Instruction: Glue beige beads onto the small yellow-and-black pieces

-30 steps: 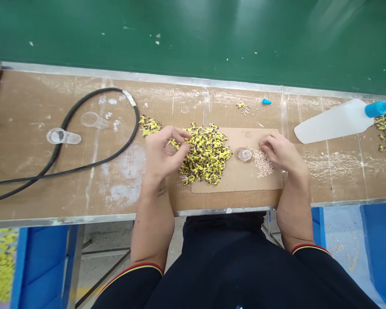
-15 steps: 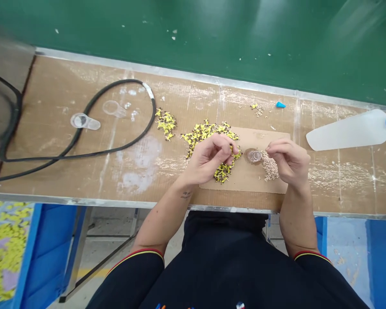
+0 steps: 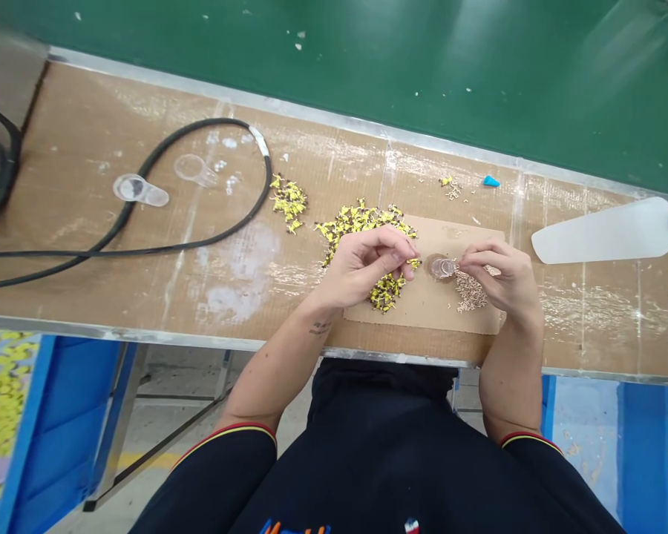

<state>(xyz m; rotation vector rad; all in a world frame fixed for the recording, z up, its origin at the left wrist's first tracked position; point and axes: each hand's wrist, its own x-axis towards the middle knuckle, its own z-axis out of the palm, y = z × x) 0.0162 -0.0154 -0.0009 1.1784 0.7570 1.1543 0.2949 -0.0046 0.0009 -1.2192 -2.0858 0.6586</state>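
Note:
My left hand [image 3: 375, 263] is closed in a pinch above a pile of small yellow-and-black figures [image 3: 361, 221]. A small yellow piece shows at its fingertips. To the right, my right hand [image 3: 498, 274] pinches at the rim of a small clear cup [image 3: 441, 267]; whatever is between those fingers is too small to make out. Under and beside the right hand lies a heap of tiny beige pieces [image 3: 470, 291]. Cup and heap rest on a flat cardboard sheet [image 3: 423, 315], which the figures partly cover.
A white bottle with a blue cap [image 3: 606, 231] lies at the right, near a loose blue cone tip [image 3: 490, 181]. Leftward are a looped black cable [image 3: 200, 245], clear plastic scoops [image 3: 140, 190] and a smaller group of figures [image 3: 289, 202]. Blue bins [image 3: 70, 415] stand below the table edge.
My right hand has moved slightly left and down to the cup's rim. My left fingertips have shifted a little right, and yellow now shows at them. The whole view has tilted slightly.

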